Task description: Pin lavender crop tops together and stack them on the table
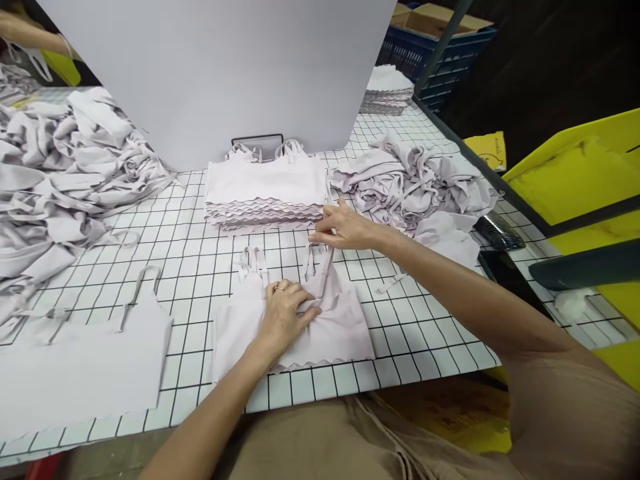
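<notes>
A checked table (190,268) is carrying crumpled garments (417,183) by its right edge; a top (345,337) is lying near its front edge.

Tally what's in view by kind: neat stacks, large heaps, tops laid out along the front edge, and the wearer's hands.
Stacks: 2 (middle stack, back stack)
Heaps: 2 (left heap, right heap)
Tops, counting visible upper layers only: 2 (left top, middle top)
Hands: 2 (left hand, right hand)
Total: 8
</notes>
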Tool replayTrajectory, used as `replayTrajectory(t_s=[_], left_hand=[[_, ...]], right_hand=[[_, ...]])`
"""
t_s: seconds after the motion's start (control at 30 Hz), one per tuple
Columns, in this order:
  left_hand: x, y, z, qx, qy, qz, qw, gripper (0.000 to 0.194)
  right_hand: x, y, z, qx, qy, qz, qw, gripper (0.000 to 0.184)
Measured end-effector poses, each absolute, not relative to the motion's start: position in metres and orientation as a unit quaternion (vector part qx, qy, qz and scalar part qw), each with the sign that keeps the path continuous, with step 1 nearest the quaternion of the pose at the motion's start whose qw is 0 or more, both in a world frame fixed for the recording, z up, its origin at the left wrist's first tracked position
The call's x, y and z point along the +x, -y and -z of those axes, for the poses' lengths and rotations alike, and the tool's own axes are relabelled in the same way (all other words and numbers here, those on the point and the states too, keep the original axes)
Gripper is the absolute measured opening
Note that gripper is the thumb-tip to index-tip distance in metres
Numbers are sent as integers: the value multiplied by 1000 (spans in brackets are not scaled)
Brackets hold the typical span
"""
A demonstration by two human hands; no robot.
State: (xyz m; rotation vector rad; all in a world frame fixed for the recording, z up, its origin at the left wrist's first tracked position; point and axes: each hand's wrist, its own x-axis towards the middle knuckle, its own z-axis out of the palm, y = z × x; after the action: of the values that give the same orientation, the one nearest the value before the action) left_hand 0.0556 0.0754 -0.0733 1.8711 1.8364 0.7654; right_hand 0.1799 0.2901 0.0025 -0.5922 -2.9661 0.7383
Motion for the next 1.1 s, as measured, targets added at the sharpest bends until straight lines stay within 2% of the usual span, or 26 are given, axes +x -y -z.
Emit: replayTrajectory(t_s=[0.07,0.17,0.27,0.43,0.6,0.7,0.83,0.9,1.0,1.1], left_hand=[[54,-73,69,672,-664,-278,173,14],[50,-54,55,685,-655,-313,61,39],[49,-25,47,732,-607,-309,-10,50],[38,13,66,742,-651,-157,-6,77],[1,35,84,651,-748,-129,-16,80],[-15,43,89,636,-751,-176,-17,77],[-20,51,84,591,-759,-273,2,67],[-19,55,75,587,-749,-309,2,66],[-16,59,59,583,-734,-348,7,61],[-15,58,40,514,-768,-375,73,54]], right_hand=[[187,-292,1,-202,949,-241,37,39],[205,-266,7,-215,932,-277,96,30],[225,-194,22,-260,916,-278,124,46],[248,-80,63,-282,941,-169,77,83],[286,-79,73,-369,917,-146,47,85],[316,-112,57,-391,902,-170,62,71],[347,-180,27,-536,815,-140,169,44],[358,-211,16,-565,792,-125,193,35],[373,-241,1,-589,760,-145,232,9],[383,-258,-23,-590,723,-194,304,12]])
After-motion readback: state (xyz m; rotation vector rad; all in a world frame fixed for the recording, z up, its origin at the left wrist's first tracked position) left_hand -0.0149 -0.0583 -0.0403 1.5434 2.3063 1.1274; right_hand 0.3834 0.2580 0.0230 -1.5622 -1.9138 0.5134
